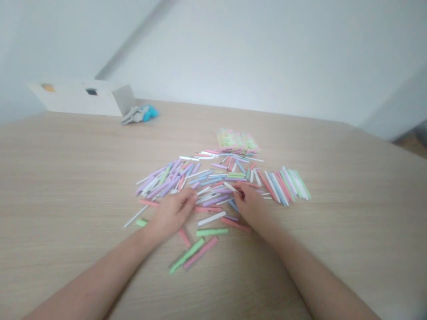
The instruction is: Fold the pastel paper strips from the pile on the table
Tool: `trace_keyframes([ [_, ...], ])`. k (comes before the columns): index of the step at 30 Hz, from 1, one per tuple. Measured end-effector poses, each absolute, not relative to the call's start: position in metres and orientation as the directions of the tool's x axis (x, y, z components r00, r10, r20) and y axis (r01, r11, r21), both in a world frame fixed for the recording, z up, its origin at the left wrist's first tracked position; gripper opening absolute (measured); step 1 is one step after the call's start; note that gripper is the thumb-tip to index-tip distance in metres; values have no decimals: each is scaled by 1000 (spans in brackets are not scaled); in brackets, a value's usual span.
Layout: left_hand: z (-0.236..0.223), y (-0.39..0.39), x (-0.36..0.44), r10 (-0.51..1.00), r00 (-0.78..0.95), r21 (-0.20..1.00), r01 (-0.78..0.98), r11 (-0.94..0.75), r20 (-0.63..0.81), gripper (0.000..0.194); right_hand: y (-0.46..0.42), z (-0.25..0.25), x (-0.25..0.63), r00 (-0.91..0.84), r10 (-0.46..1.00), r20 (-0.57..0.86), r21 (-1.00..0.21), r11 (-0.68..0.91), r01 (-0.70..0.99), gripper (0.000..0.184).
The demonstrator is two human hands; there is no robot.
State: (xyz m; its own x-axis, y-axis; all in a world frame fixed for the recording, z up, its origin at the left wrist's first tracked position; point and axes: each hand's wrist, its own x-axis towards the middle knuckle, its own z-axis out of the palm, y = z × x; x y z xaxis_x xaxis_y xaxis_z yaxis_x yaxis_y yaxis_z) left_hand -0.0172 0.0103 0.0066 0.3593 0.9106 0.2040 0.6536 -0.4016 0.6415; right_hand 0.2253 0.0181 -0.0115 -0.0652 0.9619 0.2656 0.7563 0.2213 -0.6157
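Observation:
Slim pastel sticks in purple, white, blue, pink and green lie in a loose heap on the table, their exact kind blurred. At the heap's left side is my left hand (175,211), its fingers curled and close together; what they hold, if anything, is hidden. My right hand (251,206) pinches a white stick (230,186) at the heap's right. Between the hands lie a white stick (211,218) and a green stick (212,232). Closer to me, a long green stick (187,256) rests beside a pink stick (200,253).
To the right, several sticks (285,185) lie side by side in a row. Behind the heap sits a stack of green and pink packets (233,140). A white box-like board (83,100) stands at the back left, with a crumpled grey and blue item (142,114) beside it.

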Motion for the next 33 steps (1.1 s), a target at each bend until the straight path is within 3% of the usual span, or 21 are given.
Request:
trace_keyframes([
  [7, 6, 10, -16, 901, 380, 639, 644, -420, 209, 26, 20, -2, 228, -90, 955, 284, -473, 221, 853, 27],
  [9, 6, 10, -15, 904, 377, 637, 651, -413, 201, 26, 28, 7, 241, -69, 956, 286, -396, 183, 900, 25],
  [11, 6, 10, -14, 906, 377, 630, 661, -409, 193, 25, 40, 18, 258, -41, 963, 266, -231, 105, 967, 28],
  [19, 5, 10, -13, 896, 398, 615, 662, -430, 198, 27, 83, 23, 287, 84, 989, 124, -69, -75, 995, 30],
  [26, 5, 10, -13, 898, 402, 618, 665, -420, 178, 28, 95, 17, 274, 172, 984, 36, -16, -172, 985, 42],
  [33, 3, 10, -13, 892, 411, 633, 643, -431, 190, 27, 104, 16, 277, 174, 985, -17, -59, -175, 983, 34],
])
